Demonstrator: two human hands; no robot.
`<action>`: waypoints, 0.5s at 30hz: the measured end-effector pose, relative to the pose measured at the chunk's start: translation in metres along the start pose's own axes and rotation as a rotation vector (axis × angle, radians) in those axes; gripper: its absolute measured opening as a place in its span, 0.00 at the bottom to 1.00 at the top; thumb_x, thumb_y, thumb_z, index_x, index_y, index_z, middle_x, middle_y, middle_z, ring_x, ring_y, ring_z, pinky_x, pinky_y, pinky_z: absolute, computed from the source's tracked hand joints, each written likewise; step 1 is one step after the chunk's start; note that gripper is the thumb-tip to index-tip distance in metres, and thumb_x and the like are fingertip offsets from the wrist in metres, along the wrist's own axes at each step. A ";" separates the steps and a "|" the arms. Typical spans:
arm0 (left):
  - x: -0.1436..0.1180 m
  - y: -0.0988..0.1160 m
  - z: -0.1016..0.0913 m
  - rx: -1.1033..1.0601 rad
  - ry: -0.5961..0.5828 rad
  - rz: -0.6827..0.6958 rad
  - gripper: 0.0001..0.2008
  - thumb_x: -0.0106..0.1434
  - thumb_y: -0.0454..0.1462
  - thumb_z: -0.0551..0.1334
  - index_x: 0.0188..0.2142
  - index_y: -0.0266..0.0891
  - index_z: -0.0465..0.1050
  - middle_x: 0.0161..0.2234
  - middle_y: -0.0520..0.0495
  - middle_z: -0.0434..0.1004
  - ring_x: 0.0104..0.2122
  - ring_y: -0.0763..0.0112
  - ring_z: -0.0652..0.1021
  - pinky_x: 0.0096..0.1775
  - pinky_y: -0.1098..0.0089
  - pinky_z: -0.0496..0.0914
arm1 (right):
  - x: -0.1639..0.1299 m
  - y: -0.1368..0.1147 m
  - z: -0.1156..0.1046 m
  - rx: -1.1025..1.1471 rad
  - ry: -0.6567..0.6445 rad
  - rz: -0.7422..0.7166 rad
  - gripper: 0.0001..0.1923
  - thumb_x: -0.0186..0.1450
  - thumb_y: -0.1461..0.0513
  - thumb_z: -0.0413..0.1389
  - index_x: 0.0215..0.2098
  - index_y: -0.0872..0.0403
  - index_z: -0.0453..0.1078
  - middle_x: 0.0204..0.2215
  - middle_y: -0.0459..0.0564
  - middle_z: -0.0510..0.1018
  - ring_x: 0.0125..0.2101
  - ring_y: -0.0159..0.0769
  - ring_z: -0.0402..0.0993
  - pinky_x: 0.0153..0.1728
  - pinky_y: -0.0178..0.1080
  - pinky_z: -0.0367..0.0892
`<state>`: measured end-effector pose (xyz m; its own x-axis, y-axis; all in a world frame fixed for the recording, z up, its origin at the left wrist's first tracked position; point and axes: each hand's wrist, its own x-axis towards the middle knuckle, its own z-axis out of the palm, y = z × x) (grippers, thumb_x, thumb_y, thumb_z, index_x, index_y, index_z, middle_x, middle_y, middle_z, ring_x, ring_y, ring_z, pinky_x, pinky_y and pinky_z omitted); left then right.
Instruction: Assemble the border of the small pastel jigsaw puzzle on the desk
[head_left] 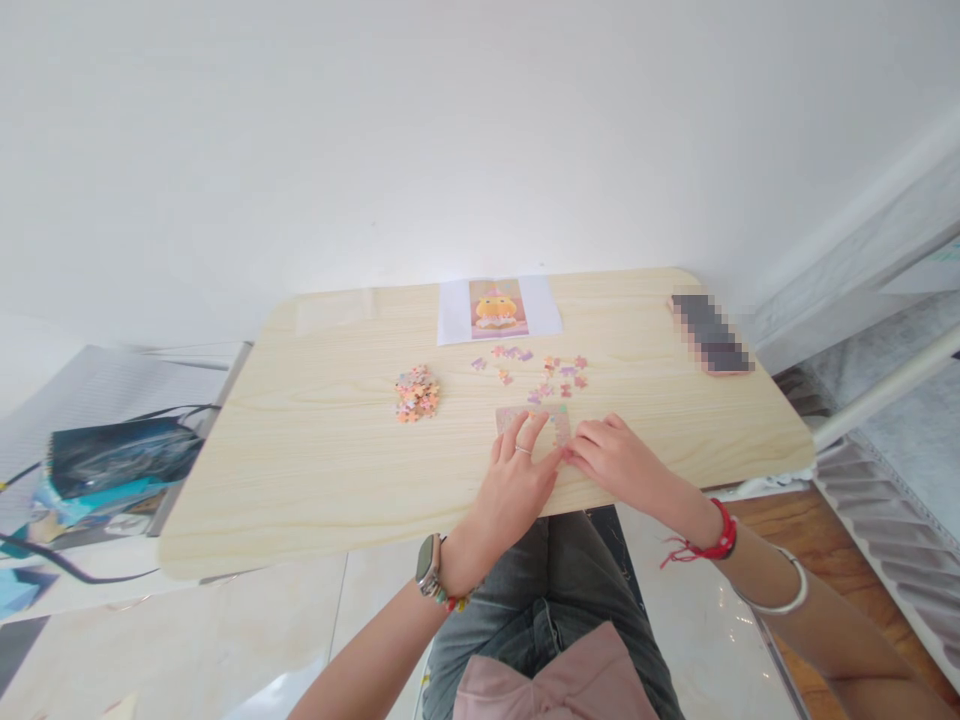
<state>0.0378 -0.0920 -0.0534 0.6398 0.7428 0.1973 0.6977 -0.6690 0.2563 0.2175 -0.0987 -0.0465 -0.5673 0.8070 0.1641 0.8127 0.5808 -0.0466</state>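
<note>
A partly joined jigsaw puzzle (561,428) lies close to the table's front edge, its middle largely covered by fingers. My left hand (517,470) rests over it with fingers spread, the thumb reaching toward the right hand. At the puzzle's lower right corner, my right hand (604,455) has its fingertips pressed together; whatever they pinch is hidden. Loose puzzle pieces (566,370) are scattered just beyond the puzzle. A heaped pile of puzzle pieces (418,394) sits to the left. Behind them lies a printed picture (499,308) of a yellow-orange cartoon figure on white paper.
A phone (711,335) lies at the right end of the wooden table (315,440). A thin clear sheet (335,311) is at the back left. Left of the table are a dark bag (124,455) and cables. A white wall (450,130) stands behind.
</note>
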 end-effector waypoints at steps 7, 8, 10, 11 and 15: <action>0.000 0.001 0.000 0.015 0.008 0.009 0.17 0.59 0.31 0.55 0.49 0.44 0.65 0.57 0.39 0.54 0.58 0.50 0.56 0.49 0.53 0.63 | -0.003 -0.002 0.001 -0.011 0.031 0.012 0.12 0.66 0.66 0.47 0.29 0.56 0.69 0.27 0.50 0.71 0.32 0.36 0.65 0.35 0.40 0.53; 0.000 0.002 0.000 0.017 0.005 0.009 0.17 0.60 0.31 0.54 0.49 0.44 0.65 0.57 0.39 0.55 0.58 0.51 0.56 0.50 0.53 0.63 | -0.003 -0.002 0.001 -0.007 0.034 0.014 0.12 0.66 0.66 0.47 0.29 0.56 0.70 0.27 0.50 0.71 0.32 0.36 0.65 0.35 0.40 0.53; 0.000 0.001 -0.001 0.020 -0.001 0.007 0.17 0.60 0.31 0.54 0.49 0.44 0.65 0.57 0.39 0.55 0.58 0.50 0.56 0.50 0.53 0.63 | -0.004 -0.001 0.003 0.006 0.044 0.017 0.11 0.66 0.65 0.47 0.30 0.56 0.70 0.27 0.50 0.71 0.32 0.35 0.65 0.35 0.40 0.54; 0.000 0.001 -0.001 0.021 -0.002 0.006 0.17 0.60 0.31 0.54 0.49 0.44 0.65 0.57 0.39 0.55 0.58 0.50 0.56 0.49 0.53 0.63 | -0.004 -0.001 0.003 0.014 0.051 0.020 0.11 0.66 0.65 0.47 0.30 0.56 0.70 0.27 0.50 0.71 0.32 0.35 0.65 0.35 0.39 0.54; 0.000 0.001 0.001 0.026 0.000 0.009 0.15 0.61 0.32 0.54 0.48 0.44 0.66 0.57 0.38 0.55 0.57 0.48 0.56 0.48 0.52 0.64 | -0.006 -0.002 0.007 0.014 0.077 0.014 0.12 0.66 0.66 0.47 0.29 0.56 0.70 0.26 0.49 0.71 0.31 0.34 0.65 0.35 0.39 0.54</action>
<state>0.0390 -0.0928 -0.0544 0.6457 0.7371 0.1993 0.7004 -0.6757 0.2298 0.2189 -0.1040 -0.0543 -0.5433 0.8050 0.2382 0.8184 0.5711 -0.0632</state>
